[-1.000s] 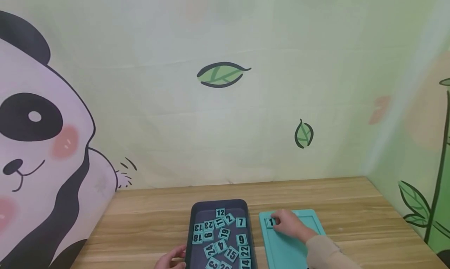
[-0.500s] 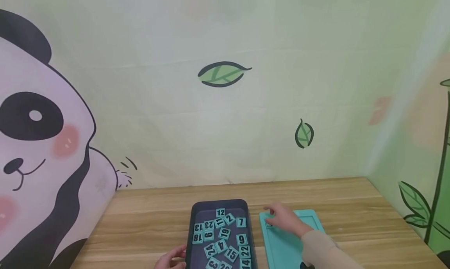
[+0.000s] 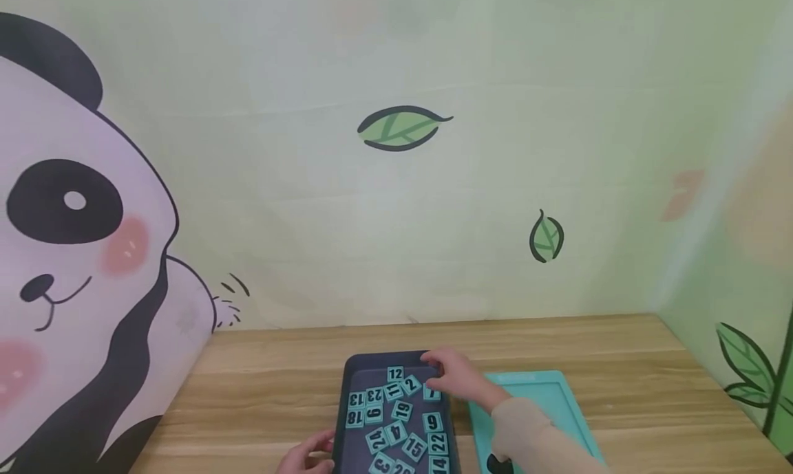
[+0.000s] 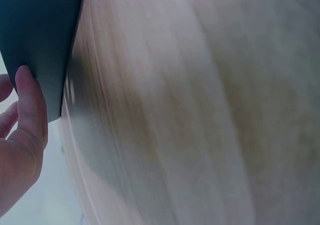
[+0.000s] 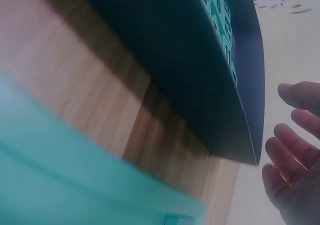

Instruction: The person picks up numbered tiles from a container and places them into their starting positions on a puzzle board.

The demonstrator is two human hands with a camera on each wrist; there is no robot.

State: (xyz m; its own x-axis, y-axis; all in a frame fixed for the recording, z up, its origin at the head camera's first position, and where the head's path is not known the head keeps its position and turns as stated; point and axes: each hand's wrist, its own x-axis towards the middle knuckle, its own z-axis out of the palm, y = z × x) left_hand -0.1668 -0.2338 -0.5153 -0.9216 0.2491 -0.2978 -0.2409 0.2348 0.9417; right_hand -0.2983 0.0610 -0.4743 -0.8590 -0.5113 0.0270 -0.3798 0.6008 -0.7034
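My right hand (image 3: 460, 378) hovers over the far right rim of a dark tray (image 3: 347, 419), beside a number 7 tile (image 3: 432, 395). Spread fingers with nothing between them show in the right wrist view. Several teal number tiles, such as tile 12 (image 3: 395, 373) and tile 15 (image 3: 414, 447), lie loose inside the tray. At the tray's left side, my left hand (image 3: 308, 453) touches the outer wall with relaxed fingers. To the right lies a teal board (image 3: 566, 408), partly covered by my right sleeve. A tile (image 5: 178, 220) sits at the board's corner in the right wrist view.
Tray and board lie side by side on a wooden table (image 3: 272, 371), a narrow strip apart. Behind the table rises a printed backdrop (image 3: 297, 219) with a panda and leaves. A dark object (image 3: 499, 464) shows at my right sleeve.
My right hand has let go of the number 1 tile at the board's far left corner and moved left to the tray. The left hand keeps its place at the tray.
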